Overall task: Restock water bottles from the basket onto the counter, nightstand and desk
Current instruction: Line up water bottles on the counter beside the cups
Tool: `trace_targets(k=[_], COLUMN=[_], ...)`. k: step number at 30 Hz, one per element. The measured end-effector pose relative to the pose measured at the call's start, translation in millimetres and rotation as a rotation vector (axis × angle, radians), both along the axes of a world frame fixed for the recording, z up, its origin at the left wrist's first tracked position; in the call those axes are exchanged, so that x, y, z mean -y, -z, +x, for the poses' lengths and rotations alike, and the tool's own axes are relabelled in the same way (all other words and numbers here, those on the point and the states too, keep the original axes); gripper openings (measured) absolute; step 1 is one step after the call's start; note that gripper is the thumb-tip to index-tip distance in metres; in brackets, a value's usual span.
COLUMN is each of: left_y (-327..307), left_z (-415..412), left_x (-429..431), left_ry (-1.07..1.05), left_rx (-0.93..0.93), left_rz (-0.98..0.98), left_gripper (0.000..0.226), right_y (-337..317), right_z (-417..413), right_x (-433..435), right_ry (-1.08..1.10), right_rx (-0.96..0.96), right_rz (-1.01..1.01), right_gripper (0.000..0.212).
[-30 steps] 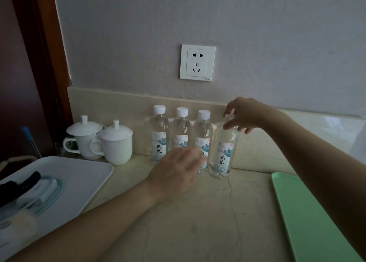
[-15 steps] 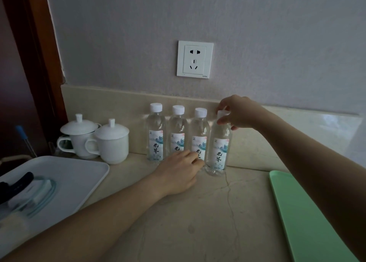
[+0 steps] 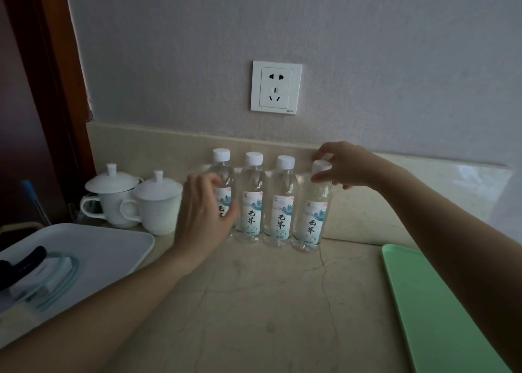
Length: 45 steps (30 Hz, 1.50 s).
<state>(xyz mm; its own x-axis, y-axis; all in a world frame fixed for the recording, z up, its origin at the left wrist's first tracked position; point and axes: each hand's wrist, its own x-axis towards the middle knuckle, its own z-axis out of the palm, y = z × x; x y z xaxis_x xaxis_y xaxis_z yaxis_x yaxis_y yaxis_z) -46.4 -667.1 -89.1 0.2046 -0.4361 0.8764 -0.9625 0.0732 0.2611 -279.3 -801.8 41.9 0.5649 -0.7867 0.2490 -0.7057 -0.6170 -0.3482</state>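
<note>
Head view: right hand (image 3: 346, 165) grip pinches the rightmost bottle (image 3: 310, 211) cap; left hand (image 3: 202, 217) seemingly cups the leftmost bottle (image 3: 223, 175).

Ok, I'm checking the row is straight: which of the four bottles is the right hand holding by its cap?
The rightmost bottle, the end farthest from the lidded cups. The right hand pinches its white cap; the other three caps show bare.

1. The left hand (image 3: 204, 213) covers the lower body and part of the label of the leftmost bottle (image 3: 223, 175), the one farthest from the wall socket's right side.
2. The right hand (image 3: 343, 165) hides part of the rightmost bottle's cap (image 3: 320, 166).
3. The green tray (image 3: 440, 316) runs off the bottom edge.
4. The white tray (image 3: 93, 248) is cut by the left edge; the things on it are too blurred to tell.
</note>
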Motion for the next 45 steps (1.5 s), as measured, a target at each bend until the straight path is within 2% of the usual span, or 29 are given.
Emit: trace_targets(k=[2,4,7,9,12,16,23,28,31,34,37,42,45], left_y=[5.2,9.2,7.0,5.2,5.4,7.0,5.6,-0.4,-11.3,-23.1,-34.9,-46.6,-49.5], left_z=[13.3,19.8,22.6,24.0,24.2,27.2,26.8,13.0,-4.4,-25.2,-55.3,-118.0,-164.2], left_x=[-1.9,-1.9,3.9,9.4,12.6,12.8,12.6,7.9,-0.3,-8.2,-11.4,-9.8,-11.8], left_ry=[-0.079,-0.05,0.053,0.099,0.13,0.168,0.199,0.112,0.077,0.17,0.28,0.449,0.553], left_rx=[0.0,-0.053,-0.294,-0.383,-0.388,-0.44,-0.438,-0.344,-0.179,-0.009,0.097,0.184,0.151], left_rz=[0.04,0.089,0.188,0.293,0.38,0.385,0.39,0.388,0.207,0.059,0.05,0.096,0.095], left_gripper=[0.051,0.06,0.068,0.072,0.079,0.076,0.078,0.088,0.084,0.072,0.063,0.065,0.068], right_y=[1.1,1.5,1.2,3.0,7.6,7.8,5.6,9.7,13.1,17.2,19.3,21.5,22.2], right_z=[-2.2,-3.7,-4.3,-3.3,-0.2,6.1,11.7,5.7,1.1,-6.6,-20.3,-67.5,-112.9], right_x=[-1.0,-2.0,-4.1,-7.2,-13.4,-21.4,-29.8,-33.4,-40.6,-52.2,-67.7,-94.5,-111.7], right_ry=[0.008,0.029,0.049,0.057,0.068,0.077,0.116,0.152,0.171,0.197,0.23,0.312,0.376], right_rx=[-0.005,-0.001,0.027,0.052,0.074,0.064,0.066,0.022,0.075,0.102,0.112,0.109,0.147], right_rz=[0.008,0.009,0.034,0.086,0.054,-0.038,-0.029,-0.078,-0.077,-0.145,-0.216,-0.269,-0.25], right_gripper=[0.054,0.055,0.054,0.054,0.057,0.058,0.056,0.06,0.066,0.062,0.052,0.04,0.033])
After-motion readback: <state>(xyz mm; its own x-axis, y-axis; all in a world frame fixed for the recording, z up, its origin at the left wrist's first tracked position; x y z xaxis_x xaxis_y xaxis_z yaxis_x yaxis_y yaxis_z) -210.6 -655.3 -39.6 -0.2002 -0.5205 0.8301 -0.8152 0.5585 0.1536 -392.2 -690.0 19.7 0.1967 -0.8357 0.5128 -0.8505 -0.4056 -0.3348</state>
